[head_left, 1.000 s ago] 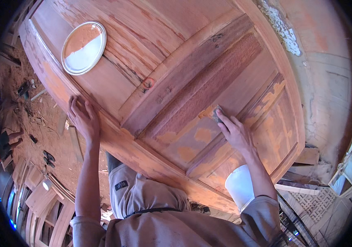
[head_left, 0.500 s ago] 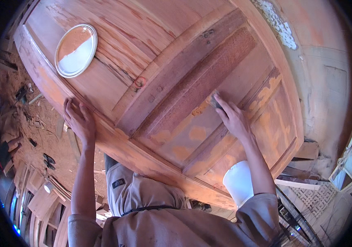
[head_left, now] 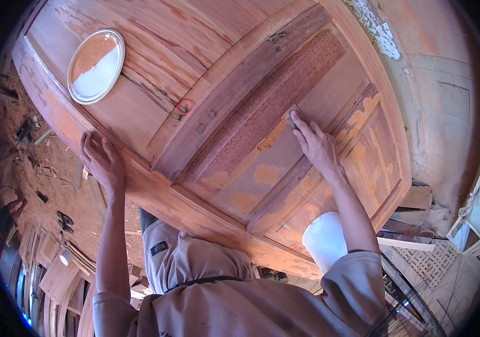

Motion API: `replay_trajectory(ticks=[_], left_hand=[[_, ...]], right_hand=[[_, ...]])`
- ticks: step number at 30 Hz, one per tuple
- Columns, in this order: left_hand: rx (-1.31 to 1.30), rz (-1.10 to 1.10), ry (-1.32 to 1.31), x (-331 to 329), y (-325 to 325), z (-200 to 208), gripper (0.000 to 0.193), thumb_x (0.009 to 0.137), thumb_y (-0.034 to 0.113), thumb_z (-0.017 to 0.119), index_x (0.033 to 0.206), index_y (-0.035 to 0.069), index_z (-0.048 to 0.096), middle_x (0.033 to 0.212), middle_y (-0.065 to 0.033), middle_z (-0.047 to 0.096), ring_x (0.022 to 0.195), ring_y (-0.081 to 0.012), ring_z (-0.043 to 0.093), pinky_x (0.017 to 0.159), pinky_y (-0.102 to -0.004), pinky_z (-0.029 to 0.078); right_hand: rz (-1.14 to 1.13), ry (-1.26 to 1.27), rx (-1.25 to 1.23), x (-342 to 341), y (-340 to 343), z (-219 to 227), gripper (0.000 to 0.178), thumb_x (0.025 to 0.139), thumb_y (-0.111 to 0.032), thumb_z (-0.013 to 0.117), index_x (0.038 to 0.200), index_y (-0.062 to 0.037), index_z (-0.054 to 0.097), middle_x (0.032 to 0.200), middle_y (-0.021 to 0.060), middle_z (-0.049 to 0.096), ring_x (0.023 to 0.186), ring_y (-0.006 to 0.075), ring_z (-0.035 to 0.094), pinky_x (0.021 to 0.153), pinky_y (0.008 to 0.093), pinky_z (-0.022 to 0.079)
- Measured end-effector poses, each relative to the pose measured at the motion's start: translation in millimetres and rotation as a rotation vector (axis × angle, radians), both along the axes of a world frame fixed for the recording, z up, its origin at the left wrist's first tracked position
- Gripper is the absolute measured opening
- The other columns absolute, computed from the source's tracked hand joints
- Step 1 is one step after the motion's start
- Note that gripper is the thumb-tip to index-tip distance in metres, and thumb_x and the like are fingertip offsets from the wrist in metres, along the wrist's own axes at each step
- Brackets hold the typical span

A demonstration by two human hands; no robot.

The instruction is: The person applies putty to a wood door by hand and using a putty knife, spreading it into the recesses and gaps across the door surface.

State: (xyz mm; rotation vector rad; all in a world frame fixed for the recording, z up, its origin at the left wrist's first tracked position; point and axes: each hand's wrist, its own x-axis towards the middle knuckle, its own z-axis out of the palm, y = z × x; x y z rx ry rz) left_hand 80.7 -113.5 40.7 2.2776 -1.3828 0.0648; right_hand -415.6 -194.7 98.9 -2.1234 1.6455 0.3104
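Note:
A large reddish-brown wooden panelled door (head_left: pixel 217 92) lies before me, with orange filler patches (head_left: pixel 268 174) on its near panels. My right hand (head_left: pixel 320 150) grips a small greyish block or pad (head_left: pixel 293 117) and presses it on the panel, beside a long raised moulding (head_left: pixel 274 106). Some orange paste (head_left: pixel 272 137) lies just left of the pad. Over the door's left edge rests my left hand (head_left: pixel 104 163), fingers stretched and a little apart, holding nothing.
A round white lid (head_left: pixel 95 78) with orange-brown paste sits on the door at upper left. A white bucket (head_left: pixel 325 241) stands by my right forearm. Sawdust and scraps cover the floor (head_left: pixel 54 174) at left, where dark sandals (head_left: pixel 64 222) lie. Another panel (head_left: pixel 437 106) is at right.
My right hand has slid the pad a short way farther from me along the moulding. My left hand keeps its place on the edge. The whole view has shifted slightly.

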Motion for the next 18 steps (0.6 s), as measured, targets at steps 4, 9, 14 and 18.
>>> replay_trajectory(ticks=[4,9,14,18], left_hand=[[0.001,-0.012,-0.008,6,-1,-5,0.049,0.099,0.035,0.058,0.135,0.001,0.051,0.144,-0.0183,0.051,0.133,-0.0383,0.046,0.113,-0.0490,0.032],[-0.010,-0.002,0.008,-2,-6,1,0.049,0.099,0.034,0.059,0.134,0.001,0.051,0.143,-0.0175,0.051,0.133,-0.0375,0.046,0.113,-0.0506,0.030],[0.004,0.003,0.032,3,1,2,0.048,0.099,0.035,0.059,0.135,0.003,0.051,0.144,-0.0165,0.051,0.134,-0.0355,0.046,0.115,-0.0507,0.027],[0.015,0.004,0.073,-5,-4,11,0.048,0.100,0.036,0.058,0.135,0.004,0.051,0.145,-0.0148,0.051,0.136,-0.0335,0.044,0.117,-0.0505,0.025]], right_hand=[[-0.027,0.052,0.083,-16,-2,10,0.046,0.101,-0.024,0.058,0.146,-0.0253,0.050,0.116,0.0185,0.066,0.103,0.0420,0.065,0.080,0.0474,0.056],[-0.260,-0.361,-0.102,-24,6,26,0.041,0.105,-0.022,0.050,0.146,-0.0170,0.050,0.134,0.0229,0.060,0.121,0.0428,0.058,0.099,0.0464,0.049],[-0.460,-0.033,0.071,67,-17,40,0.045,0.105,-0.025,0.040,0.145,-0.0070,0.047,0.130,0.0292,0.060,0.120,0.0447,0.058,0.102,0.0501,0.046],[-0.625,0.118,0.231,91,-18,45,0.045,0.105,-0.027,0.039,0.147,-0.0112,0.047,0.127,0.0295,0.061,0.119,0.0441,0.059,0.100,0.0469,0.049]])
